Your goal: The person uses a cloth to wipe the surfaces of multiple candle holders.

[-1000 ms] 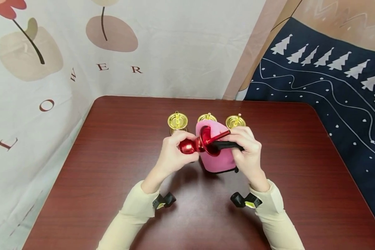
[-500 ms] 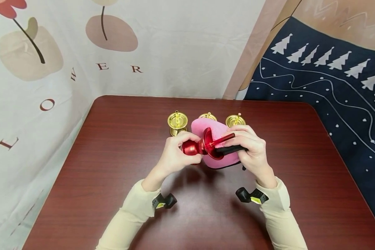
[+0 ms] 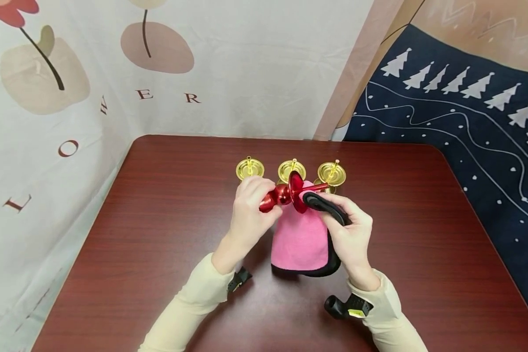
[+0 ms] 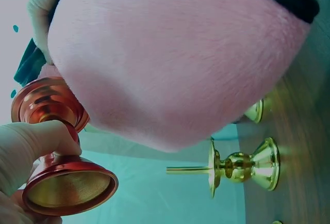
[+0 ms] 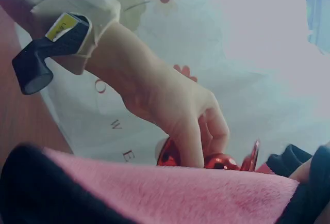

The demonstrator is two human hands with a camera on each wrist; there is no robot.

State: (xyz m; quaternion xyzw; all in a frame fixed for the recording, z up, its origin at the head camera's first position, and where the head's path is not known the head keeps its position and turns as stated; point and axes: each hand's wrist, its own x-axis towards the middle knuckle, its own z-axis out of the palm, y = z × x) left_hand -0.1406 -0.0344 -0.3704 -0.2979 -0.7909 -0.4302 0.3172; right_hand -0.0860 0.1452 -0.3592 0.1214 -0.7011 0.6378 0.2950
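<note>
My left hand (image 3: 252,215) grips a shiny red metal candlestick (image 3: 296,191) by its base end and holds it sideways above the table. Its dish and thin spike point to the right. The hollow underside of its foot shows in the left wrist view. In my right hand (image 3: 354,232) is the black edging of a pink plush cloth (image 3: 301,244), pinched close beside the dish. The cloth hangs down toward me below the candlestick. In the right wrist view, the cloth hides the lower part of the candlestick (image 5: 221,162) and the left fingertips.
Three gold candlesticks stand in a row behind the hands: left (image 3: 250,170), middle (image 3: 292,171) and right (image 3: 332,173). The brown table (image 3: 180,195) meets a printed curtain (image 3: 255,88) at its far edge. A dark blue tree-print cloth (image 3: 444,112) hangs at the right.
The cloth has swung down toward me, uncovering the middle gold candlestick. The left hand has turned over the red candlestick's base, and the candlestick has risen slightly in view.
</note>
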